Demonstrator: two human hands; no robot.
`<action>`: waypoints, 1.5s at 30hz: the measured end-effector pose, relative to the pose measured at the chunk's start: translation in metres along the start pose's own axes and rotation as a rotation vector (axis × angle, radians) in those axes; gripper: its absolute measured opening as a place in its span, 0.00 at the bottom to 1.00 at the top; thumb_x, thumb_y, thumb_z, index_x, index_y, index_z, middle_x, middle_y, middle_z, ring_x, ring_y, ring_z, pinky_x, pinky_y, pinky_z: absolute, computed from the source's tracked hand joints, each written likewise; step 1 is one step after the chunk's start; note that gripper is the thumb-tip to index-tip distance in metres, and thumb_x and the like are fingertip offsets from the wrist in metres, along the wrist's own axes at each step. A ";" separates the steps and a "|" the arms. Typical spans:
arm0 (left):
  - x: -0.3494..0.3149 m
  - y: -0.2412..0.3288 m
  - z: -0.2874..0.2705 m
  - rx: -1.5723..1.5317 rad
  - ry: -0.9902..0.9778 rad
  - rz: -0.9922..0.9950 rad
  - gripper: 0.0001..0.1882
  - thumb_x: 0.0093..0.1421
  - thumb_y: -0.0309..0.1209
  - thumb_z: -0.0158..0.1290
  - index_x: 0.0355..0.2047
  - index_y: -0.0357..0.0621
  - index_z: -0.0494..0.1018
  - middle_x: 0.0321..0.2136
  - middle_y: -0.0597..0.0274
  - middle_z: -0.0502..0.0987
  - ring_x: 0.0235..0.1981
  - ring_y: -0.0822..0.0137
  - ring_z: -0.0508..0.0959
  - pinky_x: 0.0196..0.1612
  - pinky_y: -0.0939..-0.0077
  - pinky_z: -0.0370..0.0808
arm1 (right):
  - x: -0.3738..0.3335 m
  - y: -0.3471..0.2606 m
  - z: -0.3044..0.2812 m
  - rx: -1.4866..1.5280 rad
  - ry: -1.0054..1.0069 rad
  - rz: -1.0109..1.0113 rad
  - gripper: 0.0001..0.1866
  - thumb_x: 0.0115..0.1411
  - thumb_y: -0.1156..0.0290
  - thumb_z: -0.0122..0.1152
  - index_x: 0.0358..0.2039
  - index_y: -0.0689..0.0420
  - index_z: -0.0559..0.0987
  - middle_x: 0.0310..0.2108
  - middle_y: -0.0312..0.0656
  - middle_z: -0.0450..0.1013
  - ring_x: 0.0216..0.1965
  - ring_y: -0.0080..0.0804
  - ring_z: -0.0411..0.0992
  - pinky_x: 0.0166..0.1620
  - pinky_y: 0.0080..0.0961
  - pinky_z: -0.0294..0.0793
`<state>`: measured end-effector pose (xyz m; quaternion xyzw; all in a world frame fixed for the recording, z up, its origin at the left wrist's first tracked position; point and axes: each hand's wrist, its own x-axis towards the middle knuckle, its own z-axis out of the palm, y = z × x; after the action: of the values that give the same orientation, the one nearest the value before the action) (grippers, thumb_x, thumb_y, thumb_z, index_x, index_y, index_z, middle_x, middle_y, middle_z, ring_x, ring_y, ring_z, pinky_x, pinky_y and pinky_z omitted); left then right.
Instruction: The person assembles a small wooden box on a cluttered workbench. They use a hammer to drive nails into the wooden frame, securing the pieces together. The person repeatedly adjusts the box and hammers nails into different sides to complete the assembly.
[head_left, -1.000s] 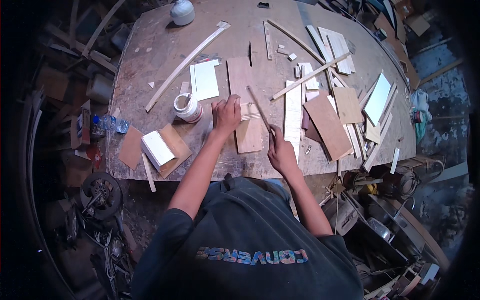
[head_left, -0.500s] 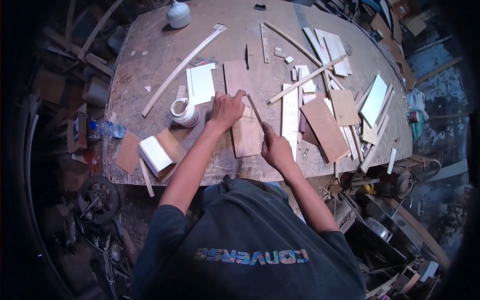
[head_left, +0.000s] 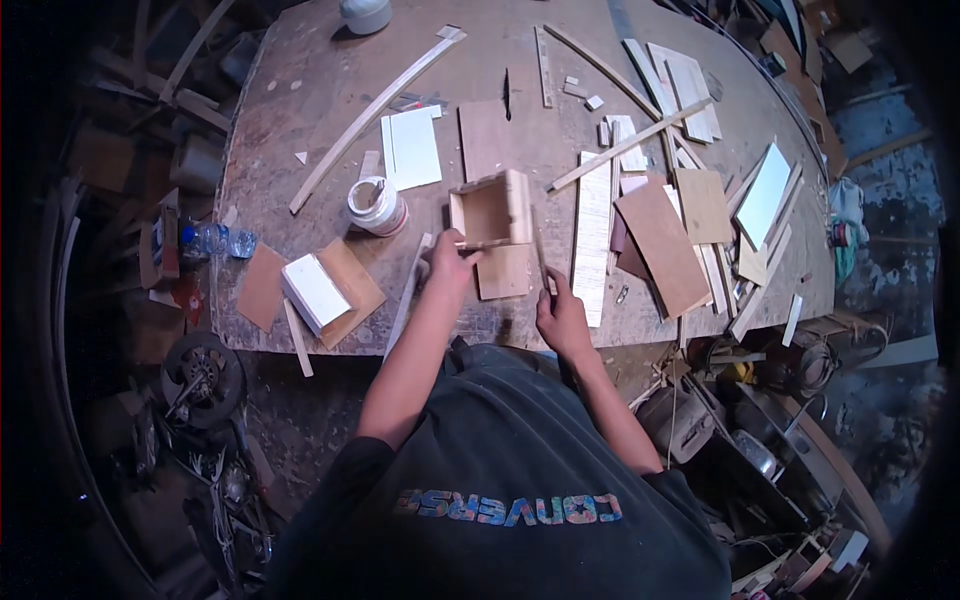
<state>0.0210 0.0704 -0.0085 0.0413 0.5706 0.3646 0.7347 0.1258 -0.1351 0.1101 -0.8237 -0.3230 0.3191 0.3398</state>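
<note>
A: Left hand (head_left: 452,258)?

B: Just below the middle of the frame, grasping the box (head_left: 487,212) by its lower left corner, fingers bent at the edge.

A: And the box itself?

B: Middle of the frame. Pale wood, hollow side in view. A long board (head_left: 503,280) shows above and below it.

A: Right hand (head_left: 563,318)?

B: Lower, right of centre. Fingers closed round a thin, dark stick (head_left: 541,245) that points up the frame alongside the box's right wall. Might be a file; too slim and dim to be sure.

A: Nearby?

B: Open white jar (head_left: 377,208) left of centre, a white panel (head_left: 410,148) above it. Loose wood strips and boards across the right of the bench (head_left: 320,110). Clear bottle (head_left: 218,241) at far left.
</note>
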 end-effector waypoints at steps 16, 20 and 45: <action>0.009 -0.022 0.026 0.921 0.115 0.858 0.48 0.53 0.27 0.59 0.70 0.31 0.46 0.68 0.31 0.53 0.71 0.40 0.54 0.73 0.55 0.51 | 0.017 0.063 -0.002 0.073 0.133 0.001 0.14 0.66 0.69 0.50 0.51 0.60 0.72 0.24 0.59 0.75 0.29 0.61 0.77 0.34 0.50 0.73; 0.020 -0.011 0.027 1.148 0.081 1.102 0.41 0.60 0.31 0.57 0.70 0.36 0.50 0.68 0.31 0.54 0.70 0.38 0.55 0.71 0.50 0.54 | 0.012 0.067 -0.005 0.001 0.114 -0.035 0.13 0.66 0.71 0.50 0.49 0.60 0.71 0.28 0.63 0.76 0.34 0.64 0.76 0.38 0.53 0.73; 0.002 -0.023 0.042 1.157 -0.044 1.102 0.41 0.57 0.21 0.52 0.70 0.32 0.48 0.71 0.35 0.46 0.71 0.41 0.53 0.72 0.55 0.54 | 0.040 0.034 0.061 0.039 0.005 0.009 0.27 0.65 0.74 0.47 0.66 0.46 0.71 0.35 0.63 0.76 0.36 0.57 0.78 0.41 0.42 0.75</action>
<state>0.0687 0.0698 -0.0071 0.6991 0.5522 0.3203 0.3221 0.1146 -0.1023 0.0375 -0.8189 -0.3123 0.3249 0.3553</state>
